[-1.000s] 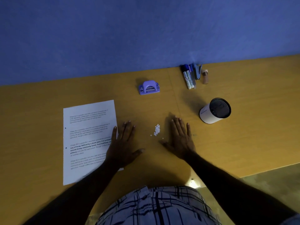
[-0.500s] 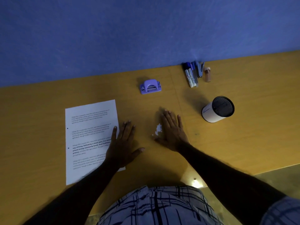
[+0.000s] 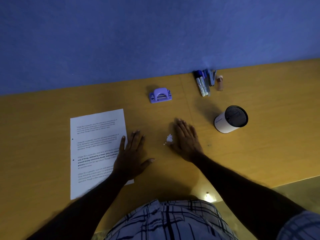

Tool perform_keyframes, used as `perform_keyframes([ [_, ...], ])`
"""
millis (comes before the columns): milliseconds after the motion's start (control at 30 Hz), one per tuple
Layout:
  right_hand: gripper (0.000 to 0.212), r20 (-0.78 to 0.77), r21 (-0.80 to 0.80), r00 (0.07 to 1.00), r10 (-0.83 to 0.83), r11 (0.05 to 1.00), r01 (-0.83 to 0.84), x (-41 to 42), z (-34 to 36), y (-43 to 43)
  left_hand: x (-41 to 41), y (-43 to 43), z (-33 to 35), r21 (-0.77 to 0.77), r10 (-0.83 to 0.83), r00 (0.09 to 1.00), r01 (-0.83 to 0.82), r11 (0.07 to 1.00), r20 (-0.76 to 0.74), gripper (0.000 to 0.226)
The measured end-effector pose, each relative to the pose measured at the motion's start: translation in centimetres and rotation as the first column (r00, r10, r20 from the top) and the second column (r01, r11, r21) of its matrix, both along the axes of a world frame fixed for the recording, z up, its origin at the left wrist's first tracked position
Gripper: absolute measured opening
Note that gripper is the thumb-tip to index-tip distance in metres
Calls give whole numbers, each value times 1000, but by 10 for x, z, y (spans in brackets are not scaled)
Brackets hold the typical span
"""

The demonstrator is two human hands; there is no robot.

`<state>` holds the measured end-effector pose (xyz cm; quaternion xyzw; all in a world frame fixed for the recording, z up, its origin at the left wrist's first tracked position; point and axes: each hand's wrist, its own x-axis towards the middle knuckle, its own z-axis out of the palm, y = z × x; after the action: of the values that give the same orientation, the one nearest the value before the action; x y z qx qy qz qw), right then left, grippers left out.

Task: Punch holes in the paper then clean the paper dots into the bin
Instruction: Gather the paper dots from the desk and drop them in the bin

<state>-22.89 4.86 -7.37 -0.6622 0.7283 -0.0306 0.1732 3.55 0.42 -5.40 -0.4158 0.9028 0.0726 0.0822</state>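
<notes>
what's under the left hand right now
The left hand lies flat, fingers spread. Its outer fingers and heel cover the right edge of the white printed paper sheet; the rest rests on the yellow-brown wooden table. Anything smaller beneath the palm is hidden.

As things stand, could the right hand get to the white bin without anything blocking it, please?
Probably yes. The right hand lies flat beside the paper dots, and only bare table shows between it and the bin. The markers sit further back, out of the way.
</notes>
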Motion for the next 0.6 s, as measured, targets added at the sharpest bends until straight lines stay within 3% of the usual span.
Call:
perform_keyframes([
  [200,97,-32,33,999,-13,999,15,-14,2,17,-5,2,-1,13,-2,1000,2,1000,-29,95],
  [433,78,-33,-6,997,-66,998,66,5,-1,6,-9,8,-1,17,-20,999,20,1000,-40,91],
  [600,61,72,-82,994,85,993,-79,10,11,7,-12,6,1,15,-9,999,10,1000,-46,90],
])
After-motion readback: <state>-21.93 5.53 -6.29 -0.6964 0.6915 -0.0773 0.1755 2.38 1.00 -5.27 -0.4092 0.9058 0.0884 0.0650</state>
